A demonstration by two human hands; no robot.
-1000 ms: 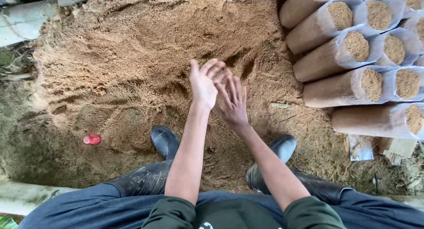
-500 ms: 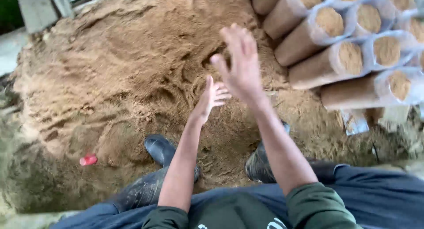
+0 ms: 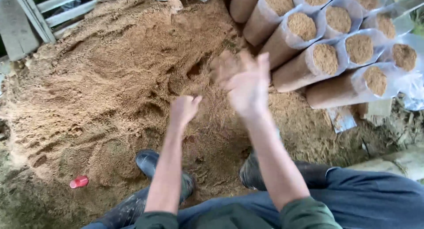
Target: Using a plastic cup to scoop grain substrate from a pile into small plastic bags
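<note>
Head view: my right hand [image 3: 245, 83], blurry, and left hand [image 3: 184, 109] both spread empty over the tan sawdust heap [image 3: 110, 92], clear plastic sawdust-packed bags [image 3: 327, 48] far right.

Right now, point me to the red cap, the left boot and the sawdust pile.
red cap [image 3: 79, 181]: head view, middle of the cap lying on the ground.
left boot [image 3: 148, 161]: head view, dark toe.
sawdust pile [image 3: 106, 79]: head view, bare upper slope of the heap.

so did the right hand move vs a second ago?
Yes. The right hand has risen off the left hand, now apart, toward the stacked plastic-wrapped sawdust cylinders; blurred.
</note>
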